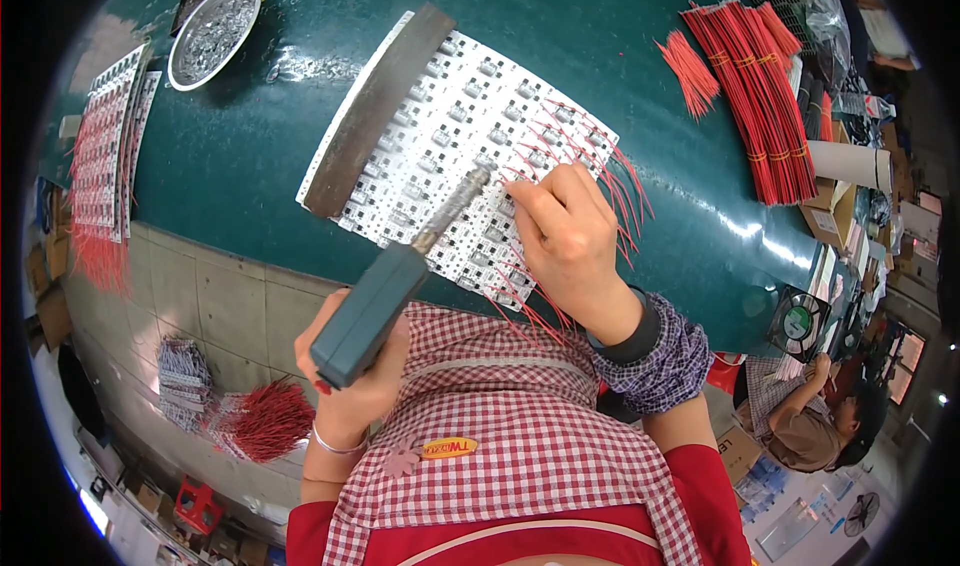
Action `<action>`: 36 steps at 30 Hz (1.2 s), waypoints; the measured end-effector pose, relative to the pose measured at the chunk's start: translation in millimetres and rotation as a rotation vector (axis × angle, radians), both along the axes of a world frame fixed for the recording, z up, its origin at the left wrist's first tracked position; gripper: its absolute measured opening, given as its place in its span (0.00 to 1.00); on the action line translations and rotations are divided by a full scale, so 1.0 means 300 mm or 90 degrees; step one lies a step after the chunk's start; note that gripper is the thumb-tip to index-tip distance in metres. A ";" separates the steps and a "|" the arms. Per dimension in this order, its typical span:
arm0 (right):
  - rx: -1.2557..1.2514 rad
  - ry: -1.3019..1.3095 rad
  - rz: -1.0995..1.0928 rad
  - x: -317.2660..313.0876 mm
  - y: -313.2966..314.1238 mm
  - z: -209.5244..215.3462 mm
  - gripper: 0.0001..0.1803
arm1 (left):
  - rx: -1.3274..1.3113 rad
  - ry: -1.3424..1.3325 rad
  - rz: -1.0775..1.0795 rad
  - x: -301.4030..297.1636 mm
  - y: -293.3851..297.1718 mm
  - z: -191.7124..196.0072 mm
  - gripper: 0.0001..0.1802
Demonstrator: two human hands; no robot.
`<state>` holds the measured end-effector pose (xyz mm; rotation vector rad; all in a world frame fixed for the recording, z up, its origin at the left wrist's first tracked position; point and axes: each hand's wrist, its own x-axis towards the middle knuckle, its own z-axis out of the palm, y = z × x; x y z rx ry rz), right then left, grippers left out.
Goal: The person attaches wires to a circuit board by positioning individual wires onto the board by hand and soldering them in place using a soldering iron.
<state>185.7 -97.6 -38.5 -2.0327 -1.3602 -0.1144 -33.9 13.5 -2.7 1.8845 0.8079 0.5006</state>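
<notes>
Well, our left hand wraps firmly around the soldering iron; our right hand, fingertips pinched, seemingly holds a red wire on the circuit-board sheet by the table's near edge. We'd best brace the wire, touching the tip briefly.

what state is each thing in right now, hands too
left hand: closed around the iron
iron: tip over the board
right hand: fingertips pinched, anything held too small to tell
board: on the table, wired along its right side
bar: lying across the board's left part
bowl: holding shiny bits
wire bundles: tied with yellow bands
fan: can't tell if running
</notes>
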 end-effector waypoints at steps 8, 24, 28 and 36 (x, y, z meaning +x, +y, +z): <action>-0.002 0.001 -0.009 0.000 -0.004 -0.006 0.10 | 0.189 -0.010 0.069 -0.091 0.030 0.096 0.14; 0.030 0.006 0.009 -0.002 -0.011 -0.016 0.12 | -0.028 -0.022 0.020 -0.037 -0.019 0.005 0.13; 0.031 0.014 0.015 -0.004 -0.008 -0.016 0.12 | -0.016 0.000 0.001 -0.041 -0.019 0.001 0.12; -0.001 0.033 0.021 -0.003 -0.010 0.008 0.14 | -0.009 0.013 -0.019 -0.033 -0.017 -0.002 0.09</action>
